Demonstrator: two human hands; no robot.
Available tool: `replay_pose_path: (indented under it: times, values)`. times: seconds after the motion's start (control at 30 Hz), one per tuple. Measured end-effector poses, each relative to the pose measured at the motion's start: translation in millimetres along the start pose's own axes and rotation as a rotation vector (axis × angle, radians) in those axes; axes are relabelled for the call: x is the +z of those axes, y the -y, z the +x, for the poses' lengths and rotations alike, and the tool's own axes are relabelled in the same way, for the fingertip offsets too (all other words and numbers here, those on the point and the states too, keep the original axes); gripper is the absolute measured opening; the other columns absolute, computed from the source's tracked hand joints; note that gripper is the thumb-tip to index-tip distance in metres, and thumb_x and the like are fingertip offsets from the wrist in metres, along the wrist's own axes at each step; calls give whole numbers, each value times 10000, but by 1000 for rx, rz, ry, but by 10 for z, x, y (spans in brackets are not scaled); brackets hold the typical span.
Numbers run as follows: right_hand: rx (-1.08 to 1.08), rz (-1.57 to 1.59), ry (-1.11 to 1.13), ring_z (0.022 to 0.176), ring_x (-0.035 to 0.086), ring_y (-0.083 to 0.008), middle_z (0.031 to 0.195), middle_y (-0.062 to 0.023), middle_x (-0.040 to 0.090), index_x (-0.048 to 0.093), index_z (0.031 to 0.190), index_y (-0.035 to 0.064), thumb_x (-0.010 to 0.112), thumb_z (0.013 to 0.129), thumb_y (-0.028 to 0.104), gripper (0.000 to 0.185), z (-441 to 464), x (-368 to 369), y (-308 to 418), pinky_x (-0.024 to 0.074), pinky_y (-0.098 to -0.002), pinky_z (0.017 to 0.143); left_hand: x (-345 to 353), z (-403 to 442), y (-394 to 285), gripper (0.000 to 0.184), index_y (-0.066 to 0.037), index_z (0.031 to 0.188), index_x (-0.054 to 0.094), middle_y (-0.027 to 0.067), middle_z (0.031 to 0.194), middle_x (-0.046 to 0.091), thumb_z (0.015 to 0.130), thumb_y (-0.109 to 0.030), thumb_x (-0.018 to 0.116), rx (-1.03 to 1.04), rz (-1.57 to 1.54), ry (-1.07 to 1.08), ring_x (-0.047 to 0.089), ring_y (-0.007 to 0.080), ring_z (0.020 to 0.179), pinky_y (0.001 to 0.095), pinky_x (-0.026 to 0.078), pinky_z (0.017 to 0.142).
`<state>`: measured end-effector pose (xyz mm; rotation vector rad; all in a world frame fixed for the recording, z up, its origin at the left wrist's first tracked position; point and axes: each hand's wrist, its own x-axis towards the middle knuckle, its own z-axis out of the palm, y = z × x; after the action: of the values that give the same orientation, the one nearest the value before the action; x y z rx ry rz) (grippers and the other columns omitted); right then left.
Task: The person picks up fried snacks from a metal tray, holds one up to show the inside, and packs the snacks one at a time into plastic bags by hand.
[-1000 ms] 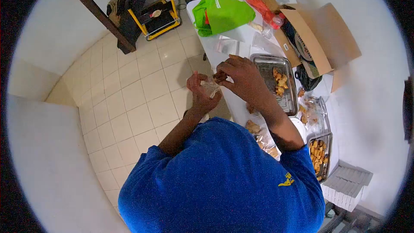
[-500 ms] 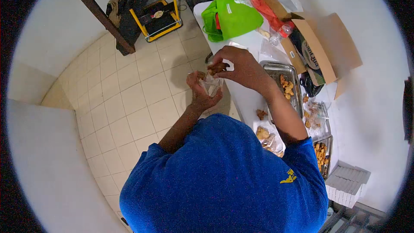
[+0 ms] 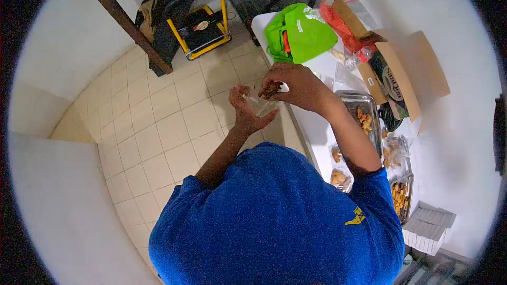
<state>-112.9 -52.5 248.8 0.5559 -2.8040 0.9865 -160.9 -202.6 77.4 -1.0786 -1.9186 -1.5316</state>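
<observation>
My left hand (image 3: 247, 112) holds a clear plastic bag (image 3: 259, 106) by its sides, its mouth facing up. Pinched in my right hand (image 3: 296, 84) is a dark brown piece of food (image 3: 270, 90), at the mouth of the bag. Both hands are over the floor by the table's left edge. Right of them, a metal tray (image 3: 376, 126) bears golden fried pieces (image 3: 364, 120), partly hidden by my right forearm. Nearer to me on the table lie bagged food pieces (image 3: 338, 177).
On the white table (image 3: 311, 134) stand a green bag (image 3: 303, 34), an open cardboard box (image 3: 404, 76), a red bag (image 3: 338, 24) and a second tray of food (image 3: 400, 195). A yellow-framed trolley (image 3: 206, 31) is on the floor. White boxes (image 3: 429, 227) are stacked at right.
The view has shifted, so the table sits lower and further right. The brown piece remains in my right hand by the bag, and my left hand still holds the bag.
</observation>
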Motion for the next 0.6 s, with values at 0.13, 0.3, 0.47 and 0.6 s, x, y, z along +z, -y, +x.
replay_pose_path:
  times: [0.13,0.3,0.47,0.6]
  values:
    - [67,-69,9,825,602,-238,856,-87,592,607,871,50,708,679,63,218,159,59,-40,494,-322,719,-10,-1,200,1102,-13,1299,78,161,1153,226,600,-451,809,14,41,9,346,272,1028,427,372,808]
    - [96,-110,15,828,597,-260,856,-97,590,619,897,54,702,680,67,233,303,86,-43,488,-334,716,-155,0,443,1104,-9,1281,120,152,1163,243,555,-461,819,-4,169,29,340,290,1069,433,346,889]
    - [72,-194,-17,833,590,-287,842,-121,586,625,887,43,693,674,101,231,380,146,-8,477,-365,729,-167,56,401,1062,-15,1283,128,174,1152,246,605,-502,784,-13,55,-15,318,300,1071,448,361,849]
    - [75,-277,-32,819,591,-300,834,-131,597,631,892,32,692,664,120,252,442,195,-29,472,-380,732,-161,62,425,1047,-17,1280,132,172,1156,244,615,-525,761,20,45,-38,331,299,1041,447,352,841]
